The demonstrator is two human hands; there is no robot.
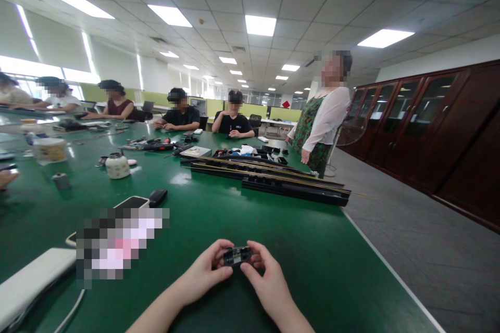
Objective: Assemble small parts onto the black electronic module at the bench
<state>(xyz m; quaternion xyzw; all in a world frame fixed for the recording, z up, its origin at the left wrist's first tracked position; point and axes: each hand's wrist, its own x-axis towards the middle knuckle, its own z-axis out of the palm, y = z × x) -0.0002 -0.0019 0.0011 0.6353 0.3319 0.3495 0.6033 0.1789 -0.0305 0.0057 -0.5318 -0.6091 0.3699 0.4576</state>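
Just above the near part of the green table [312, 265], a small black plastic part [237, 256] is held between my two hands. It looks like an open housing with some metallic or pale details inside; its exact kind is too small to make out. My left hand [213, 265] grips its left end between thumb and fingers. On the opposite end, my right hand [263, 270] pinches it the same way, the thumb along the lower edge. Parts of the housing's ends are hidden by the fingertips.
Long black strips [297, 190] with thin brass-coloured rods lie ahead. To the left are a phone [133, 203], a white box-shaped device [35, 276] with a cable, and a jar [117, 166]. Several people sit around the table; one person [324, 114] stands at its right side.
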